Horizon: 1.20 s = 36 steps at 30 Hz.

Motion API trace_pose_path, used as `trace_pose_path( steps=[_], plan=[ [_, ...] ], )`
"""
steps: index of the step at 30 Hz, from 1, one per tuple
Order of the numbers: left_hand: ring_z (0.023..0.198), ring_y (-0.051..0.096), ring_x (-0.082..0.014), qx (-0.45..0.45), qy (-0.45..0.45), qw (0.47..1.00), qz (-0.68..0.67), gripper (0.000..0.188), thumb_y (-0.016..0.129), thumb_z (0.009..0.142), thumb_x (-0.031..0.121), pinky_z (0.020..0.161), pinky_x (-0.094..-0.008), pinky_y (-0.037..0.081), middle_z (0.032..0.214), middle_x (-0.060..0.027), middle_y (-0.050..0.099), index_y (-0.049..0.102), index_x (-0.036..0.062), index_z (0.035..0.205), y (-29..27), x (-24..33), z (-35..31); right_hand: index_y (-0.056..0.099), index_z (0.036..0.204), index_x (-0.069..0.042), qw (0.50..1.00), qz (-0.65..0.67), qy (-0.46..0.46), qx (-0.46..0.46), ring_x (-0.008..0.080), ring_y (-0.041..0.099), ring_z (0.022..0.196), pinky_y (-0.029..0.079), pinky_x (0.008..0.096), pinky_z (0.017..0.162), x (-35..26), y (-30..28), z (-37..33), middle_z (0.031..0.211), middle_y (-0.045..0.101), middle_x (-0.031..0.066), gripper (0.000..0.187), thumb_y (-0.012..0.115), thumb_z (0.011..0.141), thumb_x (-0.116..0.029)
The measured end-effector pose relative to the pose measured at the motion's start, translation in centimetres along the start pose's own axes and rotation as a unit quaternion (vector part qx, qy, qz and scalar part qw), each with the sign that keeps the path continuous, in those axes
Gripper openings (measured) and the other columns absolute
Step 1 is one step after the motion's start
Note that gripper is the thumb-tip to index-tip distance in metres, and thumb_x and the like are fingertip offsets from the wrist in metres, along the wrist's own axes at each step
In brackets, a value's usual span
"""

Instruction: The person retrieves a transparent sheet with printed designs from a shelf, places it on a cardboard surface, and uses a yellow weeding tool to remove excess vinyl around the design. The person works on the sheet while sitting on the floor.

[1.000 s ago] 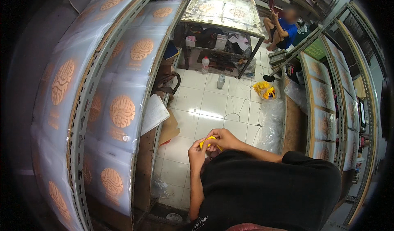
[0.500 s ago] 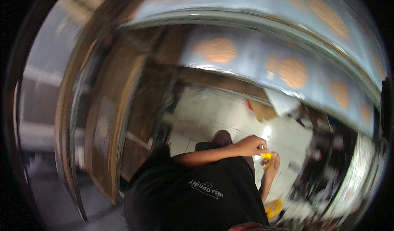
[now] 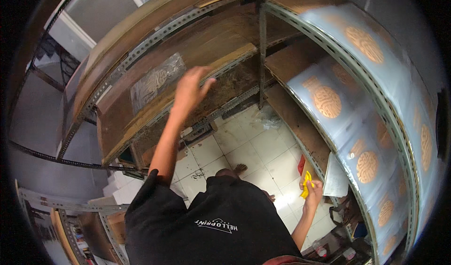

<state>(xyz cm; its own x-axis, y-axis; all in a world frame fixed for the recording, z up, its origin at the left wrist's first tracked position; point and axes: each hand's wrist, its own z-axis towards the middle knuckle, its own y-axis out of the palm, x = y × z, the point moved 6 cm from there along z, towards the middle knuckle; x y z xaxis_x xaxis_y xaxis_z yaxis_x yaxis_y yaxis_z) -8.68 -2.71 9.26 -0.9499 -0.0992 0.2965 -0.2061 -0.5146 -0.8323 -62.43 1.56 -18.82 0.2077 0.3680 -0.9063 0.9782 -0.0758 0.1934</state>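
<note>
My left hand is raised over the edge of the wooden shelf, fingers stretched out and holding nothing. Beside it on that shelf lies a clear plastic packet with a tan, rounded patterned piece inside. Lower and to the right, my right hand grips a small, bright yellow folded piece. What kind of thing it is cannot be made out. Its upper end sticks out above my fingers.
Metal-framed shelving with perforated uprights wraps around ahead. On the right, shelves carry rows of plastic-covered sheets with tan round shapes. White floor tiles lie below. A white paper stack juts out near my right hand.
My hands were together on the yellow piece; now the left has let go and reached up and forward to the shelf. The right keeps the yellow piece. The view has swung toward the left-hand shelves.
</note>
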Motion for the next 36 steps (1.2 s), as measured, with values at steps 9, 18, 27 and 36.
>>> trace_pose_path(
  steps=[9,18,27,36],
  plan=[
    [0.152,0.029,-0.0419,-0.152,-0.103,0.973,0.144,0.115,0.082,0.070,0.070,0.123,-0.0545,0.025,0.162,-0.0235,0.035,0.039,0.0071,0.156,10.8,-35.0,-5.2,0.064,0.129,-0.005,0.976,-0.151,0.011,-0.159,0.0130,0.063,0.075,0.053,0.0259,0.069,2.1,20.9,1.8,0.102,0.069,0.0100,0.029,0.050,0.104,-0.004],
    [0.130,0.056,-0.0403,-0.035,-0.011,0.997,0.067,0.057,0.064,0.099,0.044,0.107,-0.0559,0.043,0.143,-0.0227,0.056,0.058,0.0043,0.138,16.0,-33.7,-7.3,0.069,0.112,-0.006,0.964,-0.238,0.016,-0.121,0.0146,0.066,0.088,0.054,0.0317,0.080,2.6,30.5,-2.0,0.098,0.072,0.0064,0.019,0.056,0.103,-0.017],
    [0.098,0.070,-0.0370,-0.140,0.078,0.948,-0.275,0.025,0.050,0.109,0.012,0.084,-0.0442,0.058,0.108,-0.0216,0.070,0.066,-0.0062,0.116,15.5,-6.2,-4.4,0.069,0.120,-0.012,0.967,-0.230,-0.109,-0.008,0.0203,0.073,0.088,0.055,0.0372,0.081,2.7,28.0,-1.5,0.098,0.077,0.0079,0.027,0.061,0.102,-0.031],
    [0.129,0.059,-0.0356,-0.314,0.304,0.782,-0.444,0.041,0.043,0.113,0.021,0.107,-0.0429,0.051,0.137,-0.0264,0.059,0.055,-0.0091,0.138,15.3,20.4,-11.7,0.054,0.138,-0.007,0.951,-0.229,-0.145,0.147,0.0368,0.069,0.108,0.053,0.0471,0.090,1.0,19.9,-9.3,0.117,0.070,0.0219,0.072,0.074,0.088,-0.054]
  ],
)
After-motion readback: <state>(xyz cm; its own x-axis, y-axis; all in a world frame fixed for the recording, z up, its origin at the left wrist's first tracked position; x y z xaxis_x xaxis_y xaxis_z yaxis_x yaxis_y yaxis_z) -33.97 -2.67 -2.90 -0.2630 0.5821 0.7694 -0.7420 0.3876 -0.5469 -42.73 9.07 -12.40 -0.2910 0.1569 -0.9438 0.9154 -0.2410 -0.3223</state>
